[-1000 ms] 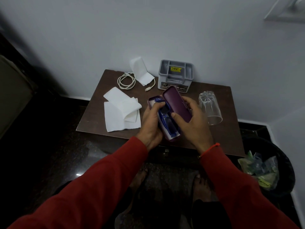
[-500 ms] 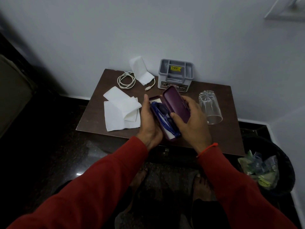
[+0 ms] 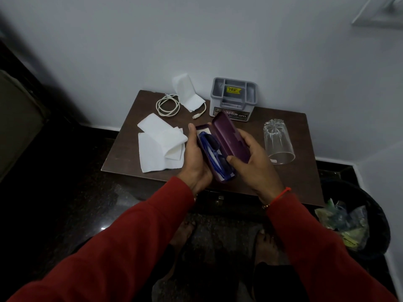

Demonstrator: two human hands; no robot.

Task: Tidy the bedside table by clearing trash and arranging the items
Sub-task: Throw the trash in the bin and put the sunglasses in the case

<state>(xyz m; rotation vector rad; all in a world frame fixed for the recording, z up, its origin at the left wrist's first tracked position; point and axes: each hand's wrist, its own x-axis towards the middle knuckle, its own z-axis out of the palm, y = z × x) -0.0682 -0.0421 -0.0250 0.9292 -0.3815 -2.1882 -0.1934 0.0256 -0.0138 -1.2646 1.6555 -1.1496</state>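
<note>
The left hand [image 3: 196, 162] cradles the base of an open purple glasses case [image 3: 220, 147] from below, thumb lying straight along its far edge, so the tray stays level above the counter [image 3: 305, 171]. The right hand [image 3: 255, 168] holds the raised lid, thumb inside and fingers curled round its outer edge — a grip that looks meant to swing the lid down. Blue glasses [image 3: 212, 155] lie folded in the tray, seemingly seated low enough for the lid to clear them. Closing the case appears to be the step in hand.

White tissues [image 3: 159, 147] lie loose to the left, another folded tissue [image 3: 185, 92] leans on the wall beside a coiled white cable [image 3: 168, 105], and a grey organiser [image 3: 233, 98] stands at the back. An upturned glass [image 3: 278, 142] rests at the right — mouth down. A bin [image 3: 375, 219] with wrappers in it stands on the floor at the right, handy for the tissues.
</note>
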